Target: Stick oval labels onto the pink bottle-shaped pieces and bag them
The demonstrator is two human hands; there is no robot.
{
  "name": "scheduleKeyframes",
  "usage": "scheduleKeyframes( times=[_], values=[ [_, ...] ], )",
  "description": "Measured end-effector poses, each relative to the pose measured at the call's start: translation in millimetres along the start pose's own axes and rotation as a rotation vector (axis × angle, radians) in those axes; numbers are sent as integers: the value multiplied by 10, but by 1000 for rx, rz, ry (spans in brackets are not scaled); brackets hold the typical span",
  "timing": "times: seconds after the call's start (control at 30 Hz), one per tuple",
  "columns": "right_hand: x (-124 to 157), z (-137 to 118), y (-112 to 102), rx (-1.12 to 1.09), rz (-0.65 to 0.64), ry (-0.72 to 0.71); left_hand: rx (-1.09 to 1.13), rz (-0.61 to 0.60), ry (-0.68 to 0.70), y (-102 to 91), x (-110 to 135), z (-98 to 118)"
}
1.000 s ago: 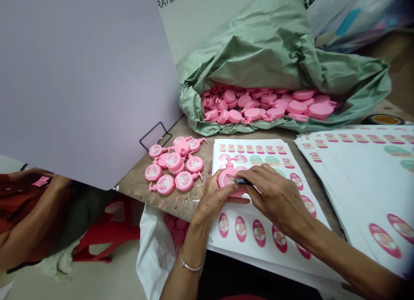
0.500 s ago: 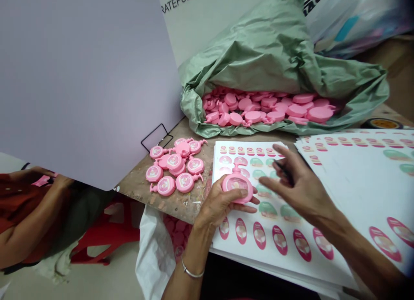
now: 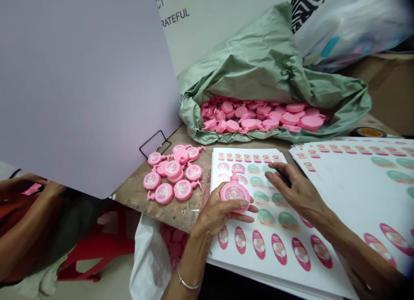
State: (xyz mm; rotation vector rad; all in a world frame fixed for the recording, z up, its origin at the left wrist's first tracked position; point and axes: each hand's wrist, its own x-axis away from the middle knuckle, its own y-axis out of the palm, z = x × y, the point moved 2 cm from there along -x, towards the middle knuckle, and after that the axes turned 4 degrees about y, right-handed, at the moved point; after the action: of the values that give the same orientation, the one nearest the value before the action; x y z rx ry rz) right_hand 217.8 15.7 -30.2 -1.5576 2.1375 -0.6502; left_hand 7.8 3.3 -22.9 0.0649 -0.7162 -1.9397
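Observation:
My left hand grips a pink toy pump bottle, its thumb across the lower front. A round printed label faces up on the bottle, and its spout points up and away. To the right, my right hand hovers over the sticker sheet, its thumb and forefinger close together. A thin dark tool lies within its fingers; its kind is mostly hidden. Green and pink stickers show on the sheet beneath both hands. A group of labelled pink pump bottles lies to the left on the table.
A green sack spilling unlabelled pink bottles stands at the back. More sticker sheets lie right, with a tape roll behind. A grey panel blocks the left. Beyond it are another person's arms and a red stool.
The view has tilted up slightly. My right thumb and forefinger have drawn closer together over the sheet. My left hand keeps the same bottle in nearly the same pose.

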Motion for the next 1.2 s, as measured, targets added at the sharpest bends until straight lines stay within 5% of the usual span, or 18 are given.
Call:
scheduleKeyframes(
  times=[0.1,0.2,0.37,0.53,0.63,0.77,1.0,1.1,1.2],
  values=[
    [4,80,-104,33,-86,-40,-88,105,82,-80,-13,101],
    [-187,135,-182,65,-159,-94,-296,374,228,-352,-75,361],
    [-1078,103,-249,306,-28,-141,-1015,685,536,-900,-286,921],
    [-1895,-114,21,351,9,-39,-1384,935,899,-959,-231,1013],
    [-2029,-241,247,346,-21,-40,-1269,793,927,-835,-193,812],
    [-1952,-317,369,354,-28,-116,-1035,585,733,-707,-251,553],
    [-1593,-265,-76,472,-63,-252,-925,501,614,-445,-337,675],
    [-1140,-375,-242,495,-245,-472,-873,357,511,-277,-437,698],
    [-603,-559,-301,538,-447,-830,-655,-32,173,-99,-504,507]
  ],
)
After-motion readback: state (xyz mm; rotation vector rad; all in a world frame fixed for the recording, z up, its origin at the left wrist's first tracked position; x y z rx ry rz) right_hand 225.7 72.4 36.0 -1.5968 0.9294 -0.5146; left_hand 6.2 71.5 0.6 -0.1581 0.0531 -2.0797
